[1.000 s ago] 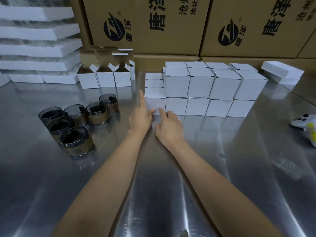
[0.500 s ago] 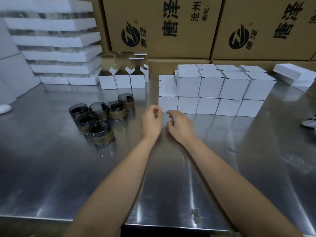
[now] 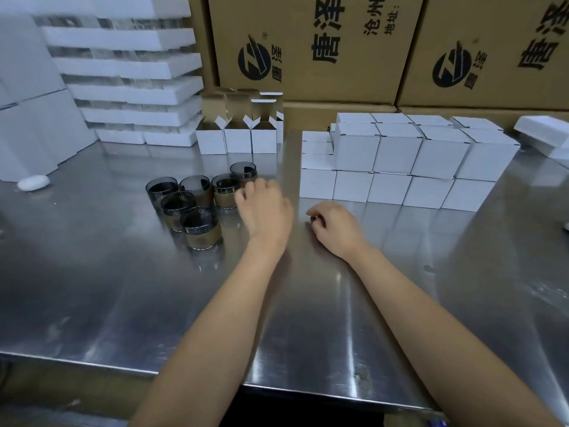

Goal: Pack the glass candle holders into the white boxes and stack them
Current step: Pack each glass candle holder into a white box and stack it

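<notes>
Fingers [image 3: 247, 193] of left hand [image 3: 266, 208] curl loosely, empty, just beside candle holders [image 3: 225, 194].

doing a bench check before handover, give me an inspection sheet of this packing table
surface: steel table, shiny, with smudges
job's things: six glass candle holders clustered left of centre, unpacked; open white boxes behind them; closed white boxes stacked on the right
clutter: small white object at the left edge
hands: left hand beside the holders, holding nothing; right hand resting on the table, loosely curled, empty
cables: nothing seen
surroundings: foam trays piled back left; brown cartons behind
</notes>
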Action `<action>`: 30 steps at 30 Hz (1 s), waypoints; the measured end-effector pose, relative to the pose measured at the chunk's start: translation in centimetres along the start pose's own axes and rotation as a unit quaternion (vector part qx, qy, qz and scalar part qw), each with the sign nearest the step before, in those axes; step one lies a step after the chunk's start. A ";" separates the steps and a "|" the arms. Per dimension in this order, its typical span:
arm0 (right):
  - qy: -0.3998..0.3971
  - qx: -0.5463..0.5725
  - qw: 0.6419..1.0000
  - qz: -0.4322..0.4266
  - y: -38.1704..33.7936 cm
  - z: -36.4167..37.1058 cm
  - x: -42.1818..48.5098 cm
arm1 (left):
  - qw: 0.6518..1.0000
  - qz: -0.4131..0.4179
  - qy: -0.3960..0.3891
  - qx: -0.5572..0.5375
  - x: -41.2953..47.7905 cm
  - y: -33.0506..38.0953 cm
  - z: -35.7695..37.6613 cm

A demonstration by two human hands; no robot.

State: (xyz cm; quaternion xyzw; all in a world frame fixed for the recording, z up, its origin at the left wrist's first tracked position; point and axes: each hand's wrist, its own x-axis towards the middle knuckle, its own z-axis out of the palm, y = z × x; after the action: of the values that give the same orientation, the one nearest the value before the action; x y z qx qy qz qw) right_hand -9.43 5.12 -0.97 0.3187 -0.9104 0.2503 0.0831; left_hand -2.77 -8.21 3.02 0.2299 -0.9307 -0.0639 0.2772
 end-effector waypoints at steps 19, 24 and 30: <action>0.016 -0.020 1.000 -0.014 0.0 0.4 0.1 | 0.993 0.091 -0.069 0.028 -0.5 0.5 3.2; 0.010 -0.048 0.999 -0.014 -0.7 0.0 -0.2 | 0.977 0.186 -0.067 -0.081 2.0 -0.4 4.9; 0.043 -0.151 0.987 0.044 -3.0 0.8 1.2 | 0.948 0.202 0.007 -0.246 4.6 -0.3 5.8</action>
State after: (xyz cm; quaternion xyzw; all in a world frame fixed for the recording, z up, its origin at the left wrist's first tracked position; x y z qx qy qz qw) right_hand -8.48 2.03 -0.04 0.2514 -0.9464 0.1270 0.1581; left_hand -9.20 -10.65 0.35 -0.0378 -0.9112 -0.2317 0.3384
